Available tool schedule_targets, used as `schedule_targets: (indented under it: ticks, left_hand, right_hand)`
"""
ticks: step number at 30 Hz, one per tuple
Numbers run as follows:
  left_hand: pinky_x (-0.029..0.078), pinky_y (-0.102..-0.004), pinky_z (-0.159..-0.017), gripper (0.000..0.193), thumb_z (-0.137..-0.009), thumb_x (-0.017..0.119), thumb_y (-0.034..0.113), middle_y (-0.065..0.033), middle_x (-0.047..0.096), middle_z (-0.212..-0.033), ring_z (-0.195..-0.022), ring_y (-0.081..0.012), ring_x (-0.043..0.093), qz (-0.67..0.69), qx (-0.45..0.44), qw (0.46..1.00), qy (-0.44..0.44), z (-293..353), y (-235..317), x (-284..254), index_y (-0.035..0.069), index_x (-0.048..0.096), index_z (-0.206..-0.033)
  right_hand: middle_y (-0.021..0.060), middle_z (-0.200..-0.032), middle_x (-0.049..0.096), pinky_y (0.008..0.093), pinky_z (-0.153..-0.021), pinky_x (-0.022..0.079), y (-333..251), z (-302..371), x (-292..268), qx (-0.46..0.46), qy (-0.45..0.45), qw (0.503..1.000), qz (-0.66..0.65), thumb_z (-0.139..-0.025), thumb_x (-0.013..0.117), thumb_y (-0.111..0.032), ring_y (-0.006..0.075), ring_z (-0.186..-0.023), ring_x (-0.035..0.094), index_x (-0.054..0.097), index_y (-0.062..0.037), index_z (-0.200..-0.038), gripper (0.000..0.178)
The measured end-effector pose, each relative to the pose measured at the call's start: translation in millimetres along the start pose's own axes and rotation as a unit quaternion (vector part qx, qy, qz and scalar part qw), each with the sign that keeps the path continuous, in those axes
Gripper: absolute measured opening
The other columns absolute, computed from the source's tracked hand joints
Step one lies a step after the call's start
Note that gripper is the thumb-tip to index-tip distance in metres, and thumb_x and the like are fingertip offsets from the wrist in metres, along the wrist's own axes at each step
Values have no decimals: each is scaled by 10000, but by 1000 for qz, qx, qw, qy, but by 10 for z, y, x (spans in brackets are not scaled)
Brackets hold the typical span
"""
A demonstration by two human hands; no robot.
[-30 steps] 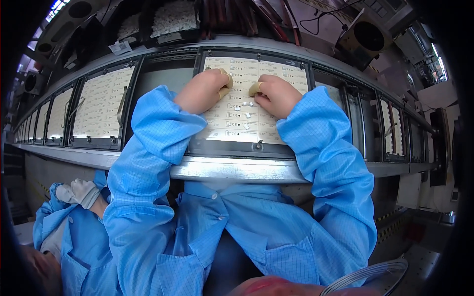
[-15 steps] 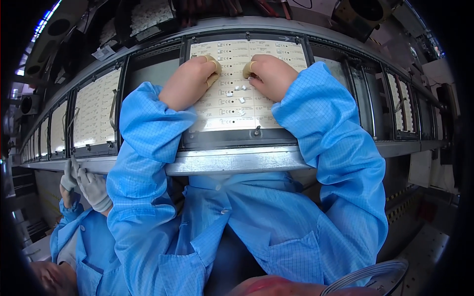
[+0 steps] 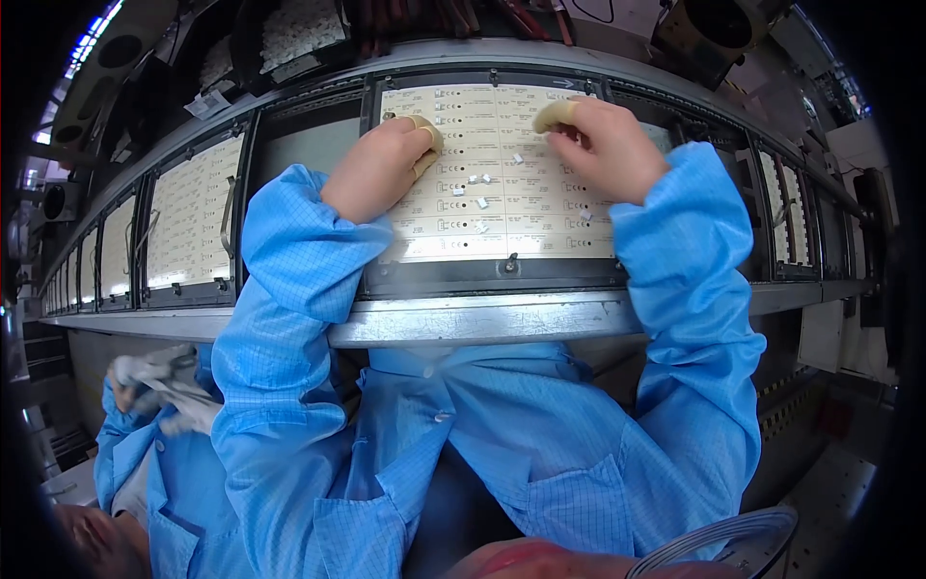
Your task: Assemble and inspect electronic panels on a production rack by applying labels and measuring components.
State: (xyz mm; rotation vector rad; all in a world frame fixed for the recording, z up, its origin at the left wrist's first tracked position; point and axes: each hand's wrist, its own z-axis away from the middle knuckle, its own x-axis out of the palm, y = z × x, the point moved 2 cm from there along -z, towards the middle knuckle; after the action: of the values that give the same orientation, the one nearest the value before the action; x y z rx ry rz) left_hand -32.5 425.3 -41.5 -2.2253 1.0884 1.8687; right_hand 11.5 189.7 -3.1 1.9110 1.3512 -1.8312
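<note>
I see one small white piece [image 3: 517, 158] on the printed panel [image 3: 540, 241], just left and near of my right hand [image 3: 610, 147], farther from my left hand [image 3: 374, 169]. Each grip curls inward; I cannot tell whether either pinches anything.

Over the panel [image 3: 502, 121], an open gap is found between the left hand [image 3: 379, 166] and the right hand [image 3: 610, 145]; low passage nearer the body is obstructed by small white pieces [image 3: 483, 203] and a clip [image 3: 512, 262]

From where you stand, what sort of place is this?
Probably a factory assembly line: framed printed panels in a row along a metal rail, heaped small white parts behind them, and blue work coats.
</note>
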Motion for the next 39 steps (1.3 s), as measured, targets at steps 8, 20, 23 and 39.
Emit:
schedule_targets:
  ticks: [8,20,23,39]
  left_hand:
    - [478,-375,-765,116,-812,565,77,-139,603,-884,-848,-317,575,-23,4,1000,7,-7,50,27,14,604,-901]
    - [488,-353,-743,112,-786,603,73,-141,612,-899,-819,-318,590,37,-24,999,8,1,-30,21,5,637,-869]
    - [486,-347,-758,134,-787,596,58,-143,602,-925,-838,-310,587,54,-31,998,5,-1,-19,-11,9,637,-904]
    - [469,-340,-773,177,-743,646,110,-140,575,-904,-848,-297,562,104,-15,992,-64,98,251,57,13,630,-890]
  right_hand:
    - [92,-832,623,258,-665,487,309,342,-40,160,-2,985,-72,-808,598,-30,137,-729,597,615,-28,-974,167]
    - [78,-804,606,249,-662,486,215,319,121,164,-68,983,-51,-768,654,-28,142,-704,578,632,-26,-964,197]
    - [88,-802,607,254,-665,490,203,321,127,181,-61,980,-57,-768,652,-26,150,-706,585,638,-24,-971,203]
    - [132,-836,602,322,-688,497,229,354,180,113,-41,993,15,-772,643,-71,261,-754,606,638,-27,-915,150]
